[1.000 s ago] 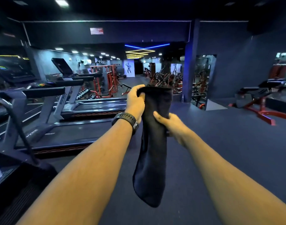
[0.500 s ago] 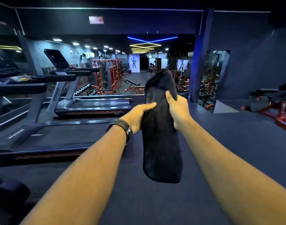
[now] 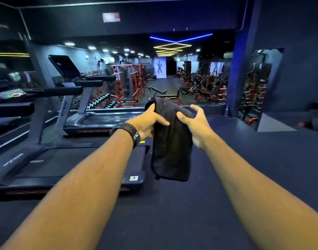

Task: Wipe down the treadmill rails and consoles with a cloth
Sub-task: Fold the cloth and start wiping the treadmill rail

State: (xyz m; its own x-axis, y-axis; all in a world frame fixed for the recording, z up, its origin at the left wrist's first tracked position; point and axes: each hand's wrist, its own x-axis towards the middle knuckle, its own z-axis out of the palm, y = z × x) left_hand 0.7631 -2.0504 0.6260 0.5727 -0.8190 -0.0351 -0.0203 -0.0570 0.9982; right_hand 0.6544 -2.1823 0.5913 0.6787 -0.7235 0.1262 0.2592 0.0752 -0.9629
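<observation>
While hanging between both hands, cloth [image 3: 171, 150]: dark, folded into a long strip; long axis near vertical, slightly tilted; bunched fold rising above the grip, free end pointing down toward the floor [image 3: 226, 177] below it.
Left hand [image 3: 145, 123]: on the strip's left edge near the top; thumb up against the upper corner, one finger laid straight across the front; holds the edge, with the other fingers hidden behind the fabric.
Right hand [image 3: 198, 127]: on the right edge, level with the left; thumb pressed on the front, fingers spread and hooked past the upper right edge; pinches the fabric, though contact at the back cannot be seen.
Watch [image 3: 126, 131]: black, on the left wrist, just nearer than the grip.
Nearest treadmill [image 3: 64, 165]: left of and below the grip; deck lying crosswise, rear end beside the cloth's lower end in view, gap in depth impossible to judge; front cut off at the frame edge.
Handrail [image 3: 53, 91]: left of the grip and a little higher, well apart from the cloth.
Console [image 3: 10, 93]: farther left, lit buttons blurred and unreadable, partly cut off.
Second treadmill [image 3: 104, 120]: beyond the first, left of the grip; dark screen [image 3: 64, 66] tilted back.
Racks [image 3: 129, 78]: red, far beyond the grip, soft with blur.
Hidden: cloth's back face and number of folded layers.
</observation>
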